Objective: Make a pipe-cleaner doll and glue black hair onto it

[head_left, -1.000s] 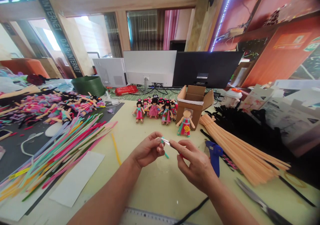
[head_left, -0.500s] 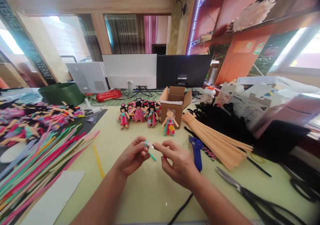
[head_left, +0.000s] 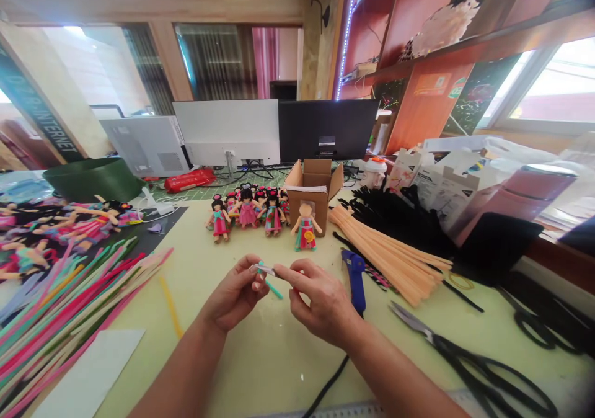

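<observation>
In the head view, a short turquoise pipe cleaner (head_left: 275,290) is held above the middle of the worktable (head_left: 279,356), pinched between the thumb and fingers of the left hand (head_left: 235,295); its lower end is seen slanting out beneath the fingertips. By the right hand (head_left: 320,299), a slim metal tool (head_left: 266,270) is gripped with the forefinger extended along it, and its pale tip is brought to the turquoise piece at the left fingertips. Whether the tool is closed on the piece cannot be told.

Beyond the hands, a hairless doll (head_left: 307,229) in a striped dress with a yellow flower is propped upright before an open cardboard box (head_left: 297,201). To its left, black-haired dolls (head_left: 248,210) in pink and turquoise dresses are grouped. Near the right hand, a blue glue gun (head_left: 356,278) is laid, with a fanned bundle of peach pipe cleaners (head_left: 395,260) beside it; black-handled scissors (head_left: 465,362) are placed farther right. On the left, multicoloured pipe cleaners (head_left: 79,319) are spread, partly overlapped by a white sheet (head_left: 93,371), and a single yellow pipe cleaner (head_left: 171,306) is set near the left forearm.
</observation>
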`<action>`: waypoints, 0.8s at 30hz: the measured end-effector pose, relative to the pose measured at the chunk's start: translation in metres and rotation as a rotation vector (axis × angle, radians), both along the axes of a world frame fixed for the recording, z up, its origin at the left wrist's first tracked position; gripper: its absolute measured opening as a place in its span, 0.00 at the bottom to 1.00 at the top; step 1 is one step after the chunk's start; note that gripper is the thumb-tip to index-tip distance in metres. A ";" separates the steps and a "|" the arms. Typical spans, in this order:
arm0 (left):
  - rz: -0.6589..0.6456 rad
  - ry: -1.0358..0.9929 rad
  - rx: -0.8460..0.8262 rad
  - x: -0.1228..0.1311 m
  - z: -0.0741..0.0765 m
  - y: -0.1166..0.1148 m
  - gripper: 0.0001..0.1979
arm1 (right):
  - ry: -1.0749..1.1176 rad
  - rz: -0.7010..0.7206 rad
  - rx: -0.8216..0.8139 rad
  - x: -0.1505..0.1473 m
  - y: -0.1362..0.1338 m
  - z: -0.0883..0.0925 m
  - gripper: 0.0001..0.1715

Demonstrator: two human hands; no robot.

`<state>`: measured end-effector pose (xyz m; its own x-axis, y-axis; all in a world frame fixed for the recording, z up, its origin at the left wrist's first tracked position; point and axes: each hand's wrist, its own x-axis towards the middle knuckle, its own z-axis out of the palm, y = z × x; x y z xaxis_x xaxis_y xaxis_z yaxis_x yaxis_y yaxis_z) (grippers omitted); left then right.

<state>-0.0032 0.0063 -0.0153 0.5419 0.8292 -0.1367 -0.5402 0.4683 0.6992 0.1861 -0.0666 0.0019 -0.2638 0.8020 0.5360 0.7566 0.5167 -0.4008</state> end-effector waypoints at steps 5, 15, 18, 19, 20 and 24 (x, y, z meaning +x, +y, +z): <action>0.008 -0.004 -0.007 0.000 -0.001 0.001 0.11 | -0.001 -0.005 -0.003 0.000 0.001 -0.001 0.31; 0.015 -0.019 -0.028 0.002 0.005 0.000 0.12 | -0.010 0.010 -0.006 0.001 0.003 -0.003 0.30; 0.013 -0.021 -0.028 0.002 0.005 0.000 0.12 | -0.021 0.008 -0.011 0.002 0.004 -0.004 0.29; 0.011 -0.026 -0.025 0.002 0.005 0.000 0.12 | -0.025 0.004 -0.015 0.002 0.004 -0.003 0.29; 0.008 -0.030 -0.021 0.002 0.005 0.000 0.11 | -0.029 0.000 -0.018 0.002 0.004 -0.003 0.29; 0.004 -0.033 -0.014 0.002 0.005 0.000 0.11 | -0.035 -0.007 -0.028 0.001 0.003 -0.001 0.29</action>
